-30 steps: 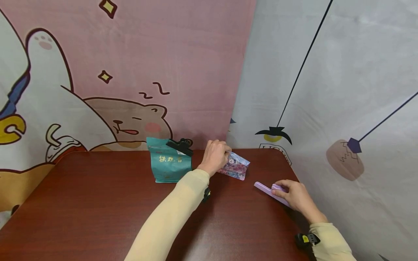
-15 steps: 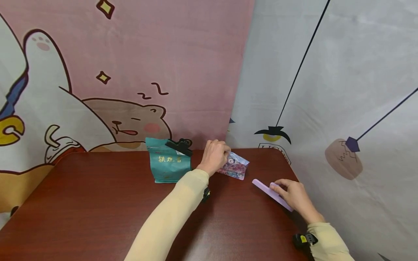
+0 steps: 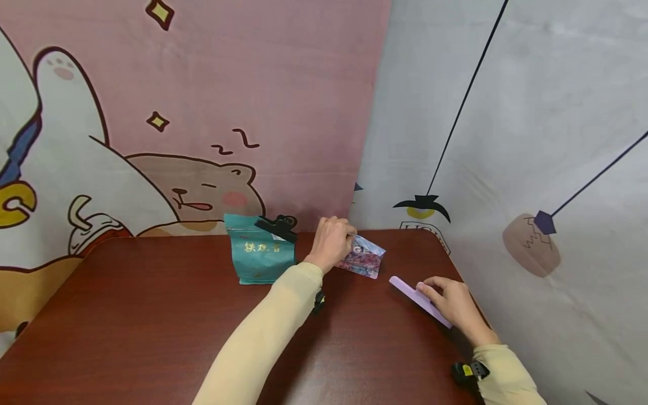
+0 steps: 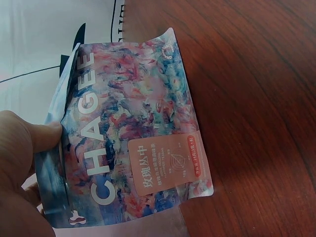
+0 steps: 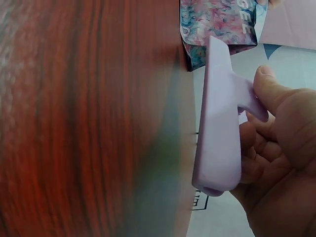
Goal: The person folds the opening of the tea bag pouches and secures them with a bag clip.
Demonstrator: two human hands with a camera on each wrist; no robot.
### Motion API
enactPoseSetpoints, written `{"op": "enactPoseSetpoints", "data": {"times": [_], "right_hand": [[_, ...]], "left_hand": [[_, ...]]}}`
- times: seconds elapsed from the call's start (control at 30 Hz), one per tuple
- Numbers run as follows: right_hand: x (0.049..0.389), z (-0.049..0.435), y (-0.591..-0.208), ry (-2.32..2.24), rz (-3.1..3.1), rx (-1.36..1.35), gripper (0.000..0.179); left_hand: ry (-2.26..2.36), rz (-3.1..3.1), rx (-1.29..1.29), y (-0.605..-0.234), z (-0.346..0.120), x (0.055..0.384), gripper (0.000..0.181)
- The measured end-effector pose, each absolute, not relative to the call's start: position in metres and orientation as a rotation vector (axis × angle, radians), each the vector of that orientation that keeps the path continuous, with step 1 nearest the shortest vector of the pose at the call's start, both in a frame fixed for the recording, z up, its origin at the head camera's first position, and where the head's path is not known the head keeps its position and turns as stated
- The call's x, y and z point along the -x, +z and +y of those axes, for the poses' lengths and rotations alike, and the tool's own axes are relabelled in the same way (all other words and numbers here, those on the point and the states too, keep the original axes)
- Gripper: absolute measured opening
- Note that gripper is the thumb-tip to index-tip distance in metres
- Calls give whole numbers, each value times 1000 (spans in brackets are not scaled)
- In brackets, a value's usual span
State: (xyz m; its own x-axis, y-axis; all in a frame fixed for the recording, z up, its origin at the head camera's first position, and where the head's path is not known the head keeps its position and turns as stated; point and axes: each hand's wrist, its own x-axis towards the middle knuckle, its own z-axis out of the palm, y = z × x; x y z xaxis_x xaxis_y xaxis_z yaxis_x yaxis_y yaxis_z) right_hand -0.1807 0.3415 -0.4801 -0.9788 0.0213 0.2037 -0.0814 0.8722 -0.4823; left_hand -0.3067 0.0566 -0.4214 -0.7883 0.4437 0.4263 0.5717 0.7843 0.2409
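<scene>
My left hand [image 3: 331, 242] pinches the folded top of a colourful pouch [image 4: 128, 118] lettered CHAGEE, with the thumb over the fold in the left wrist view. The pouch stands on the table at the back right. My right hand [image 3: 458, 306] holds a lilac bag clip [image 5: 219, 118] by its handle, thumb on one lever and fingers curled behind the other. In the right wrist view the clip's long bar lies between the hand and the table, with the pouch beyond its far end.
A teal pouch [image 3: 260, 256] stands on the brown table [image 3: 152, 326], left of the left hand. A black clip [image 3: 278, 227] grips its upper right corner. Behind the table hangs a printed cloth [image 3: 304, 112]; a grey one [image 3: 557, 140] borders the right edge.
The lilac clip has turned slightly in the right hand, so its bar now shows as one strip instead of two parts. The left hand stays at the pouch's fold.
</scene>
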Motion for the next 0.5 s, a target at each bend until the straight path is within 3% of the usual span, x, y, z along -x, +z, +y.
{"op": "enactPoseSetpoints", "data": {"times": [0.5], "right_hand": [[186,340,-481,803,-2800,-26,21]], "left_hand": [[-522,-2644,774,-420,56,306,16]]}}
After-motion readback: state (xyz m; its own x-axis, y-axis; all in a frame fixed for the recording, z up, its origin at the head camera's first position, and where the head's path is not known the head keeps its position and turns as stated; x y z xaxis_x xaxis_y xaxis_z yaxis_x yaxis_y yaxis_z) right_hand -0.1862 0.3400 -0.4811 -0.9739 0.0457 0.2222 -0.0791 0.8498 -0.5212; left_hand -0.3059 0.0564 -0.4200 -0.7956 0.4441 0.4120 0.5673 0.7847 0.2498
